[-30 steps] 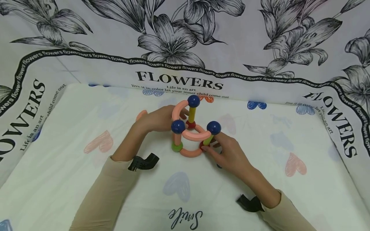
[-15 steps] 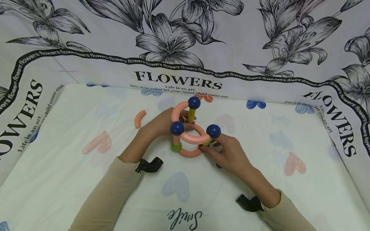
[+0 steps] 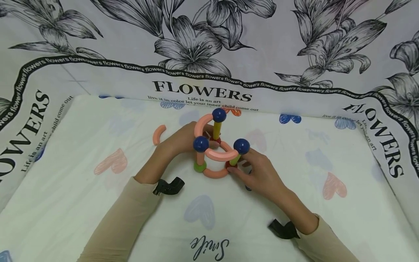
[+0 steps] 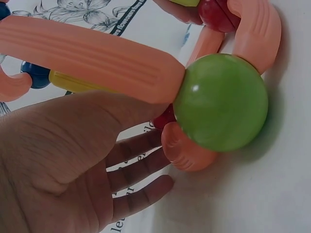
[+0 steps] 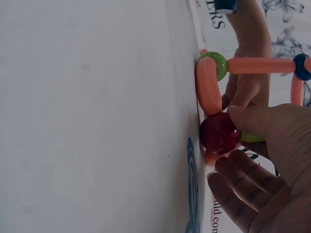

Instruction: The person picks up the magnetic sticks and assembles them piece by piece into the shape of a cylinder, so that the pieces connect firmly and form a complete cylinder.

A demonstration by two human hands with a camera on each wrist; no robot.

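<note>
A toy frame of magnetic sticks and balls stands on the bed sheet, with curved salmon sticks [image 3: 220, 155] forming its lower and upper edges. Three blue balls [image 3: 241, 146] top its uprights; a green ball [image 4: 221, 102] and two red balls sit at the base. My left hand [image 3: 184, 138] reaches round the frame's left side, thumb and fingers about the far red ball [image 3: 216, 140] below the yellow stick [image 3: 217, 130]. Its fingertips are partly hidden. With thumb and fingers, my right hand [image 3: 263, 176] pinches the near red ball [image 5: 220, 133] under the yellow-green stick [image 3: 235, 159].
A loose curved salmon stick [image 3: 158, 135] lies left of my left hand. The white sheet [image 3: 248, 225] has printed hearts, and a flower-patterned cloth [image 3: 124, 82] rises behind it. Each wrist wears a black camera mount [image 3: 170, 186].
My left hand has shifted slightly right, and its thumb has come over beside the far red ball, uncovering the loose curved stick. My right hand stays at the near red ball.
</note>
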